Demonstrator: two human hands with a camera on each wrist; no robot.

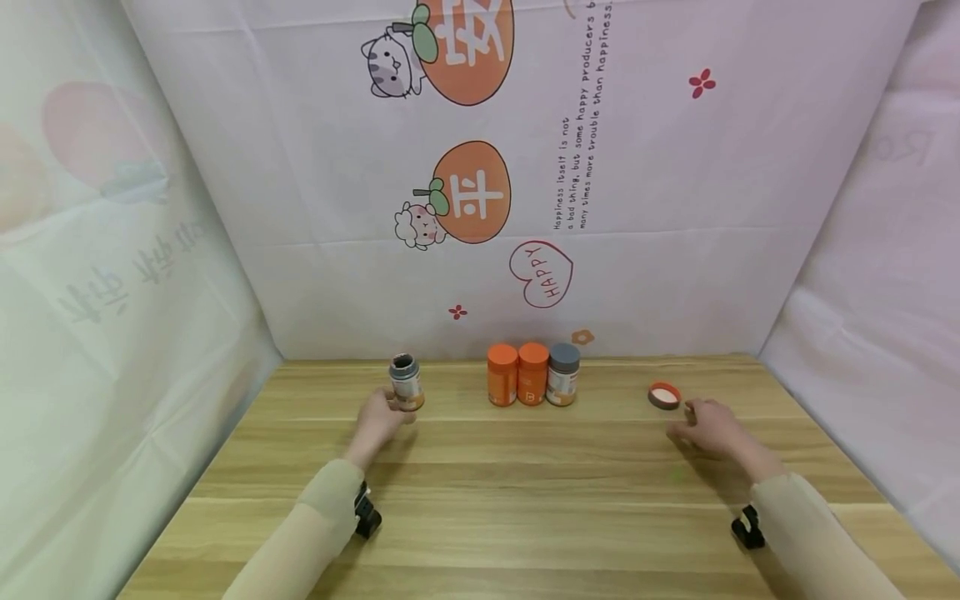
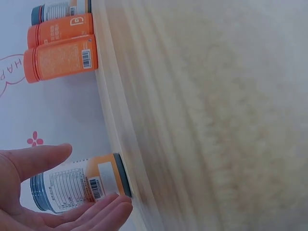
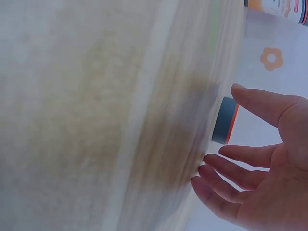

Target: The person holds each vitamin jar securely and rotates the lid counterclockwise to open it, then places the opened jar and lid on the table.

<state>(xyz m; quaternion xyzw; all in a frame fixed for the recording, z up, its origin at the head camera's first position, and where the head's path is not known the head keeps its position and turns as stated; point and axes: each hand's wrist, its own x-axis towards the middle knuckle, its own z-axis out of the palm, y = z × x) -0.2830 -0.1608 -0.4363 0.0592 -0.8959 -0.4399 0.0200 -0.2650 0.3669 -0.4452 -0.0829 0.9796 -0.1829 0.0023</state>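
Observation:
An uncapped bottle (image 1: 407, 385) with a grey neck and a white and orange label stands upright at the back left. My left hand (image 1: 378, 422) is right beside it. In the left wrist view, the thumb and the extended fingers (image 2: 108, 211) spread apart with the bottle beyond and between them. Over on the right, a grey screw lid (image 1: 664, 396) lies with its red-rimmed, white inside facing up. Just to the right of this lid is my right hand (image 1: 708, 427), holding nothing. Its thumb and fingers (image 3: 248, 155) are parted in the right wrist view, with the lid (image 3: 225, 120) beyond them.
Two orange bottles (image 1: 502, 375) and a grey-capped bottle (image 1: 562, 375) stand in a row at the table's back middle, between my hands. White printed cloth (image 1: 637, 275) rises behind the wooden table (image 1: 525, 500) and along both sides.

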